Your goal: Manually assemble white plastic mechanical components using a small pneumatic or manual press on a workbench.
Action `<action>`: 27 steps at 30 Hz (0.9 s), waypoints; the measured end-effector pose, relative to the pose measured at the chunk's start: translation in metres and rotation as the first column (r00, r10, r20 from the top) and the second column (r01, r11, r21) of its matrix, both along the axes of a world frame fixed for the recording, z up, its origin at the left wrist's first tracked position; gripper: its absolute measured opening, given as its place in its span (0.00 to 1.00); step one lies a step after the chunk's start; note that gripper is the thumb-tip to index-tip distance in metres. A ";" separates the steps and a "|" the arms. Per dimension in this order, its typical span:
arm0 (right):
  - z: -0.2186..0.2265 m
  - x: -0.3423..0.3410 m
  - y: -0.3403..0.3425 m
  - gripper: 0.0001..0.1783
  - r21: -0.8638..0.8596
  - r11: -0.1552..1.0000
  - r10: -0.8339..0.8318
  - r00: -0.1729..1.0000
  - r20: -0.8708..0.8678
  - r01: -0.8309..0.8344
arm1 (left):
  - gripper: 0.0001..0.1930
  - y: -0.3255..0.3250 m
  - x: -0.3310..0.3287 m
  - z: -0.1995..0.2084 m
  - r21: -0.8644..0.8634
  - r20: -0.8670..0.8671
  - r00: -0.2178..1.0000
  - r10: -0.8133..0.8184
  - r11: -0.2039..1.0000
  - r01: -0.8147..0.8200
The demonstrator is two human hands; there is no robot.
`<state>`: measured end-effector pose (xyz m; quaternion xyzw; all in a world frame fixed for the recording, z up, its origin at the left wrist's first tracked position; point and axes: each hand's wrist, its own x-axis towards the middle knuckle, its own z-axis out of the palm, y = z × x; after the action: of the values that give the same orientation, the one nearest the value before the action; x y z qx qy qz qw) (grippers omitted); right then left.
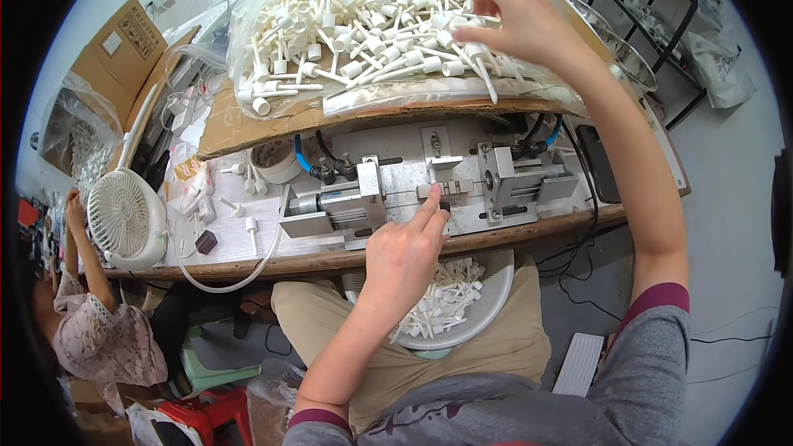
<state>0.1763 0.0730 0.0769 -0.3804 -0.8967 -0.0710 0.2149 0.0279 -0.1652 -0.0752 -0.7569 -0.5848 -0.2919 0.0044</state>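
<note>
An open clear plastic bag (242,83), one, spreads ahead of me on cardboard (223,128), heaped with white capped sticks (372,25), too many to count. One pale basin (502,289) sits between my thighs, partly filled with smaller-looking white pieces (446,301), also uncountable. Between bag and basin stands one metal fixture (442,190) with two clamp units, left and right. My left hand (405,256) points its index finger onto the fixture's middle; the other fingers curl, and I cannot tell whether they hold anything. My right hand (524,25) is over the heap, thumb and fingers parted, nothing visibly gripped.
</note>
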 end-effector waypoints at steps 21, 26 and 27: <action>-0.029 0.045 0.019 0.22 -0.414 0.910 -0.180 0.867 -0.466 -0.034 | 0.14 0.000 0.001 -0.003 0.016 0.092 0.994 -0.051 0.999 0.050; -0.027 0.047 -0.011 0.14 -0.234 0.971 -0.081 0.857 -0.510 -0.047 | 0.20 -0.024 -0.002 0.022 -0.075 0.332 0.930 -0.157 0.978 0.192; -0.027 0.047 -0.029 0.14 -0.091 0.995 -0.013 0.867 -0.498 -0.038 | 0.22 -0.027 -0.001 0.027 -0.091 0.417 0.893 -0.168 0.970 0.225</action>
<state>0.2229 0.0436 0.0502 -0.3900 -0.8159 0.0747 0.4202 0.0264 -0.1918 -0.0485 -0.7333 -0.5117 -0.4011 -0.1986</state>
